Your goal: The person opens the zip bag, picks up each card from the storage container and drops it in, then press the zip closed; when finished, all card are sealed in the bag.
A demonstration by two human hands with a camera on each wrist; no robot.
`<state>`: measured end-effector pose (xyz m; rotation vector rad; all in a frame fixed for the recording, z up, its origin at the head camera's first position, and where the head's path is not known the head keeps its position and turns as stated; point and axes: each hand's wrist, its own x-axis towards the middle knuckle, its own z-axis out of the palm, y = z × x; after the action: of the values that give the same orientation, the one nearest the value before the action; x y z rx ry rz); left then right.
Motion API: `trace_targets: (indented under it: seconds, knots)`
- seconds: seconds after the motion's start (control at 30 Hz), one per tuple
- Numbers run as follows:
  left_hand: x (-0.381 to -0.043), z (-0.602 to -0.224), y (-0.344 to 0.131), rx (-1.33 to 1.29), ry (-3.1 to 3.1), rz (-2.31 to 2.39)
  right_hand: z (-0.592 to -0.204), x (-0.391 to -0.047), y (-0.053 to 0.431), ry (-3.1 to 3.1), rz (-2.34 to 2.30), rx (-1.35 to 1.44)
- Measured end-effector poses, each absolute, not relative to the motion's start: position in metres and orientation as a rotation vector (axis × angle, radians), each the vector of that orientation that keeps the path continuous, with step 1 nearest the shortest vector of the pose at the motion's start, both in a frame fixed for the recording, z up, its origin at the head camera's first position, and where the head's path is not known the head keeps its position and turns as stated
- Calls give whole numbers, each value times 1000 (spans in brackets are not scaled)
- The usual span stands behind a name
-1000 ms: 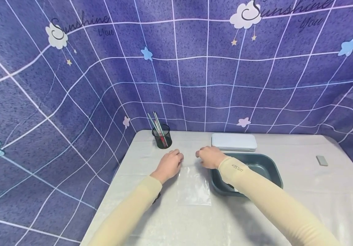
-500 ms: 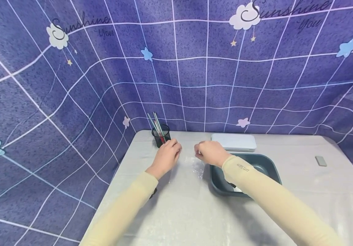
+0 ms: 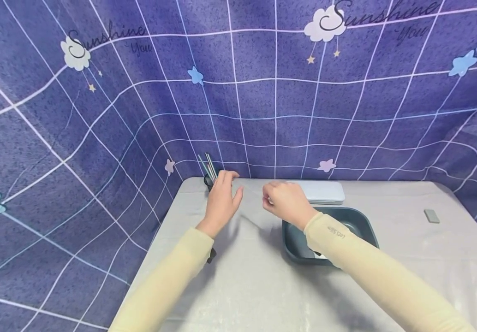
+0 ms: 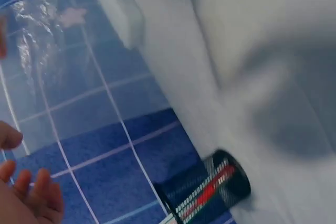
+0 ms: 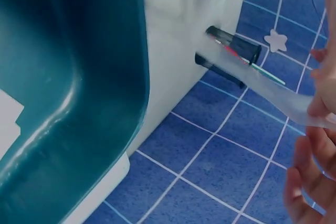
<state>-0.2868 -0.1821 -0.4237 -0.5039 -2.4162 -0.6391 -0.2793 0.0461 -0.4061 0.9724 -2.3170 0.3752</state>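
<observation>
Left hand (image 3: 220,200), head view: hovering above the bench (image 3: 255,286) and hiding part of the black mesh cup (image 3: 208,182); the grip is standing wide, with thumb and fingers apart.
Right hand (image 3: 286,199), head view: hanging in front of the pale case (image 3: 325,190), its sleeve (image 3: 359,251) crossing over the teal bin (image 3: 363,225); the grip is looking narrow, with fingers curling in.
Bench, head view: carrying cup, case, bin and, well apart on the far right, a small grey block (image 3: 432,216); thin sticks (image 3: 209,167) are poking up from the cup, and a purple cloth (image 3: 259,99) is hanging behind.
Clear plastic sheet (image 4: 47,51), left wrist view: spreading across the upper left, with cloth showing through; left fingers are lying near its lower edge, but whether they are touching it I cannot tell.
Mesh cup, left wrist view: showing something red (image 4: 210,190) inside.
Clear plastic sheet, right wrist view: running blurred past the cup to the right hand, whose grip is pinching it.
Bin, right wrist view: filling the left side, a white item (image 5: 8,121) lying inside.
</observation>
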Motion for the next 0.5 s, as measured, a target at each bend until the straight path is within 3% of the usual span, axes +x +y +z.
trace_targets:
  seconds: [0.3,0.5]
  knots:
    - [-266,-418,-160,-328,-2527,-1366,-411,-274,44,-2218,348,919]
    - [-261,-420,-153,-398,-2530,-1405,-416,-270,39,-2221,384,913]
